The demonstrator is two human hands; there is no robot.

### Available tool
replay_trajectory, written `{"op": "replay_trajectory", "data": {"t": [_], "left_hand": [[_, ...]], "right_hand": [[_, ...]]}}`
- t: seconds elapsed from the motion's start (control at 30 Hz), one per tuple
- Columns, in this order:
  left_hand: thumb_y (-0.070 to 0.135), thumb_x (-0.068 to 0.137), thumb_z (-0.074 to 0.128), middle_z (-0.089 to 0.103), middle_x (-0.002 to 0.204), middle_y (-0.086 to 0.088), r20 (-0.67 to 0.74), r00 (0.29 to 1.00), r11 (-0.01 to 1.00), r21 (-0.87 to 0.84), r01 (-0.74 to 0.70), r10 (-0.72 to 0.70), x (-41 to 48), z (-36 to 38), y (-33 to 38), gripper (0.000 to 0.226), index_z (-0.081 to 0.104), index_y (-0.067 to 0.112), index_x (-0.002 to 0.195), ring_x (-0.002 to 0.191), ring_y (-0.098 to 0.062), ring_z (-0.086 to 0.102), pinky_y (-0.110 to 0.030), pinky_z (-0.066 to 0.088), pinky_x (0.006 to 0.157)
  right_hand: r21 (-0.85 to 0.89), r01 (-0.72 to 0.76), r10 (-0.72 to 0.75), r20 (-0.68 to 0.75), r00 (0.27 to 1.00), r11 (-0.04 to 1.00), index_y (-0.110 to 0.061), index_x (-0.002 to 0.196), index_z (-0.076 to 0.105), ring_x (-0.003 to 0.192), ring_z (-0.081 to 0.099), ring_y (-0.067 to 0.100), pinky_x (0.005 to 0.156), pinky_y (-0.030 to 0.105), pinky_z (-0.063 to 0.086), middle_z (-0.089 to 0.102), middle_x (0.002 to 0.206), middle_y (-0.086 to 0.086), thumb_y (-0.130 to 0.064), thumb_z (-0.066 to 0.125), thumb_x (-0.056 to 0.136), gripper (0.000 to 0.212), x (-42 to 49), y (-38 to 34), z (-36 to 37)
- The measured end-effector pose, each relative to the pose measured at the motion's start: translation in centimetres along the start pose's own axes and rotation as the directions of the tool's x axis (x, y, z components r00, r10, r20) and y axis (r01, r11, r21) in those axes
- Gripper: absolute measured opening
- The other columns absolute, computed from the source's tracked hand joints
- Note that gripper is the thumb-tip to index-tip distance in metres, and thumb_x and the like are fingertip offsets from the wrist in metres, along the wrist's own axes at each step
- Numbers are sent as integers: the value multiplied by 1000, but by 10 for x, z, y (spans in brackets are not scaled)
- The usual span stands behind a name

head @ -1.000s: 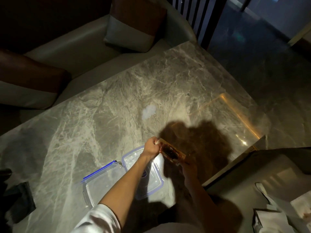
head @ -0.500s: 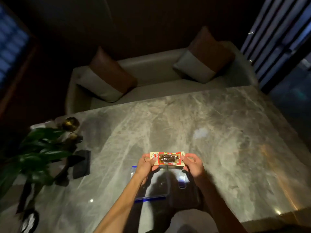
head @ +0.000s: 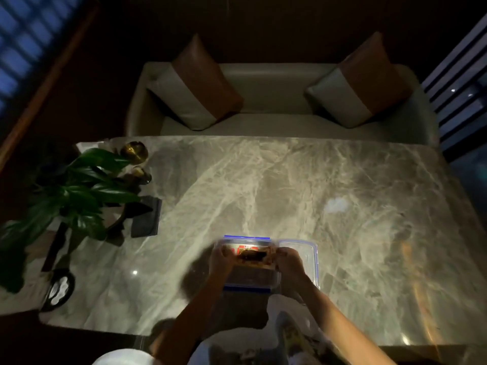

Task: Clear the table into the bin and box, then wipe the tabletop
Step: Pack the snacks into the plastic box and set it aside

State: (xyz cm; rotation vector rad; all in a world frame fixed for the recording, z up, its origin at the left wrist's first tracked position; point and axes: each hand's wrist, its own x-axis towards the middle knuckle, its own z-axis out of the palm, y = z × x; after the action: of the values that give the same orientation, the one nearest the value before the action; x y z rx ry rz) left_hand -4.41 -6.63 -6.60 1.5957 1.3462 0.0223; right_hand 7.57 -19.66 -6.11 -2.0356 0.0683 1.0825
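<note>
Dim room: a pale sofa (head: 276, 101) with two cushions sits beyond the grey marble table (head: 290, 185). At your left a leafy plant (head: 79, 191) stands on the tabletop. Near the front edge lies a clear box (head: 246, 259) with blue clips, its lid (head: 303, 256) touching it on the right. Your left hand (head: 221, 260) and right hand (head: 288, 262) each pinch one end of a snack packet (head: 253, 255), held just over the box.
</note>
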Motion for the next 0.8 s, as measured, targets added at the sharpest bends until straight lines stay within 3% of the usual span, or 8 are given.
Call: {"op": "replay_trajectory", "data": {"t": [0.07,0.2,0.27,0.4,0.57,0.67,0.73,0.8], "left_hand": [[-8,84,47,63,100,-24,0,996,993,-71,-92,93,-4,5,-11,29,60,3,108,95,-42,62,-48,51,84],[-5,86,51,61,105,-12,-73,988,982,-126,-143,134,0,9,-17,25,59,9,105,100,-31,61,-49,50,93],[2,88,52,62,107,-9,-49,996,986,-144,-83,77,2,10,-17,22,59,14,106,103,-26,61,-47,51,95],[6,90,53,60,114,-6,59,995,997,8,79,-79,8,15,-20,26,60,10,115,111,-20,57,-35,46,103],[4,93,50,61,125,-13,250,952,982,98,159,-179,10,22,-27,35,54,6,127,122,-25,55,-33,42,106],[3,91,51,60,128,-13,220,957,981,93,170,-187,8,20,-27,39,53,6,130,123,-25,54,-34,42,107],[2,91,50,60,130,-16,225,962,985,110,132,-154,10,21,-27,40,53,4,131,125,-28,54,-36,42,110],[2,93,48,59,129,-20,219,970,987,145,70,-101,10,20,-26,37,54,-2,129,125,-30,54,-37,41,109]], "right_hand": [[18,-47,46,28,999,999,2,80,74,78,62,26,71,39,49,69,80,21,1,56,87,20,2,10,12],[-88,-85,87,21,996,992,6,100,71,82,60,22,62,21,46,70,96,22,4,48,90,25,9,14,28],[-109,-107,113,51,992,988,5,110,67,88,63,27,71,29,48,70,105,24,3,46,91,28,12,15,34],[-177,-147,168,110,979,973,6,119,61,90,56,20,67,24,45,65,102,19,5,44,92,32,18,13,45],[-144,-159,181,158,971,977,-1,125,57,113,62,36,101,45,50,64,119,24,3,44,91,37,19,14,49],[-101,-169,186,192,964,980,0,118,60,106,65,39,94,48,53,66,114,29,6,44,89,34,16,12,46],[-69,-157,168,223,960,985,-3,104,64,87,67,30,78,38,59,68,98,23,11,42,88,31,9,11,43],[-102,-155,174,222,959,983,-6,87,62,68,62,19,54,18,54,64,80,13,14,39,88,30,4,12,40]]}}
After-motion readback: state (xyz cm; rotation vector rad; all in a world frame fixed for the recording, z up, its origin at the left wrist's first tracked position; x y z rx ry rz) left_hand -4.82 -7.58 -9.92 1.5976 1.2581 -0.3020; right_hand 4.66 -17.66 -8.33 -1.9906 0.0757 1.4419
